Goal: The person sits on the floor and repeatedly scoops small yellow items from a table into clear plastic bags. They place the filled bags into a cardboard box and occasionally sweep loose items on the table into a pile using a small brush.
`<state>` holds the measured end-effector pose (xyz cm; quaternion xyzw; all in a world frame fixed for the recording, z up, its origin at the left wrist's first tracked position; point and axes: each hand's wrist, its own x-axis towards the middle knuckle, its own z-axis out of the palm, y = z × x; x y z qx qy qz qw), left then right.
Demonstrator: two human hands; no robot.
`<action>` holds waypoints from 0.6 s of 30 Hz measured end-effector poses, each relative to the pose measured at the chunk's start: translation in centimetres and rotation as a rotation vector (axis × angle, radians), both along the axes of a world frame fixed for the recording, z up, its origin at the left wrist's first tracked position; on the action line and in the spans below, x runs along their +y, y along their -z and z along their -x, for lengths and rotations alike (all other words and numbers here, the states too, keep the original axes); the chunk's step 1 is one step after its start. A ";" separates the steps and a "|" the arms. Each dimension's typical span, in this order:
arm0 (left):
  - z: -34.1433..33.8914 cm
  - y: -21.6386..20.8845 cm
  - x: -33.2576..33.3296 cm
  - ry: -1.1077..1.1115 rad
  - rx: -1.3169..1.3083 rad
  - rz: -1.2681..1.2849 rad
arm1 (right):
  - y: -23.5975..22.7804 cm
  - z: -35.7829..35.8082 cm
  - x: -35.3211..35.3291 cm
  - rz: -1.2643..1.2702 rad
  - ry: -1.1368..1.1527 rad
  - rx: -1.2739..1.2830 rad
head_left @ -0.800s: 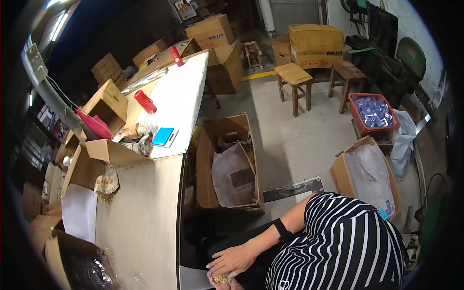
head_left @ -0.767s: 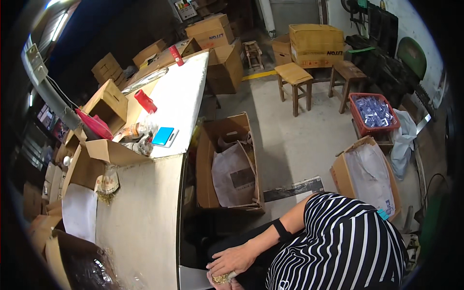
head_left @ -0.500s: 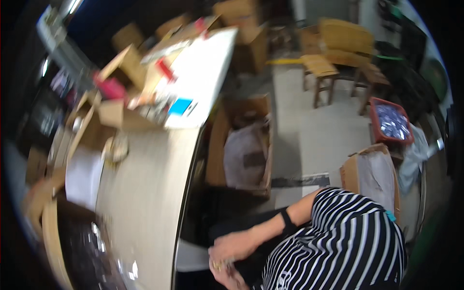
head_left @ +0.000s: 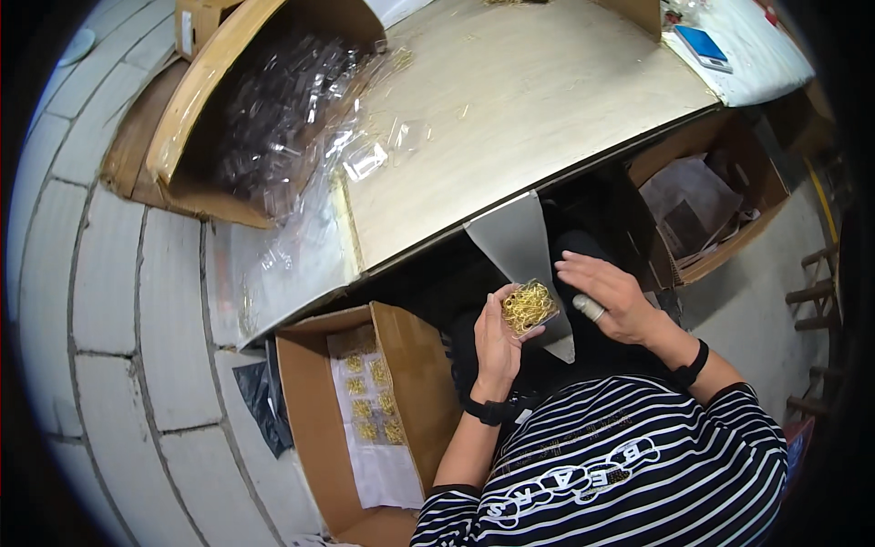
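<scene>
My left hand (head_left: 499, 345) is closed around a small clear plastic box (head_left: 552, 319) heaped with thin gold wire pieces (head_left: 529, 305), held above my lap. To its right, my right hand (head_left: 612, 296) is open, its fingers stretched out and apart from the box. A pale wrap covers its thumb. Behind both hands, a grey sloped panel (head_left: 515, 239) comes down from the table edge.
An open carton (head_left: 428, 365) at lower left holds rows of similar gold-filled boxes on white paper. Clear empty boxes (head_left: 292, 118) spill from a tipped carton onto the table (head_left: 510, 82). A blue-topped device (head_left: 702, 46) lies at far right, above another carton (head_left: 720, 269).
My view has swung left and down, bringing the carton of filled boxes into sight. My hands, together at the lower edge before, are now apart, and the filled box shows clearly.
</scene>
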<state>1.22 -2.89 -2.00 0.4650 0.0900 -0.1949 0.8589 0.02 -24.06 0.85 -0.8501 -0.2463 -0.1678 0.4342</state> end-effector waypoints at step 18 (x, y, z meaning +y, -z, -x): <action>0.2 -5.1 4.2 -0.178 -0.021 -0.022 | -4.8 -2.6 8.2 0.290 -0.327 -0.103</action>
